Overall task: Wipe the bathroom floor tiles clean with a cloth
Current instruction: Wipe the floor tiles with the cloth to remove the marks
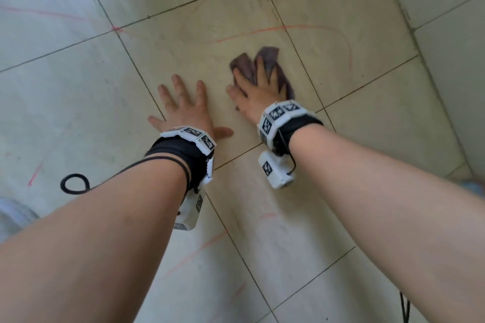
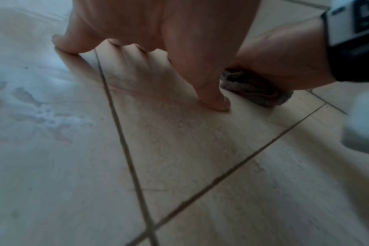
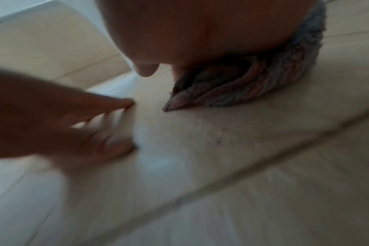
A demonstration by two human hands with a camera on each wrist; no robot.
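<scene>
Your right hand [image 1: 256, 92] is the working grip: it lies palm down with the fingers spread and mostly straight on top of the cloth [image 1: 273, 60], pressing it against the floor tiles [image 1: 341, 191] rather than curling round it. The cloth sits directly under that grip, bunching out ahead of the fingertips and to the grip's outer side. It looks soft, light and limp, a crumpled, fuzzy purple-grey rag with loose folds, so I judge it will slide and wad up unless you keep weight on it; hold it with a flat palm over the thick middle of the bundle, not by a trailing corner. The tiles look hard and glossy, so expect the cloth to glide easily. Your left hand [image 1: 187, 110] is flat and open on the bare tile just beside the working grip, holding nothing and serving as a brace. Count: one cloth, two hands, and several red marks [image 1: 301, 27], at least five strokes visible, the long curved one lying just ahead of the grip, others well away to its left and behind it. I judge most of the marks remain to be wiped.
</scene>
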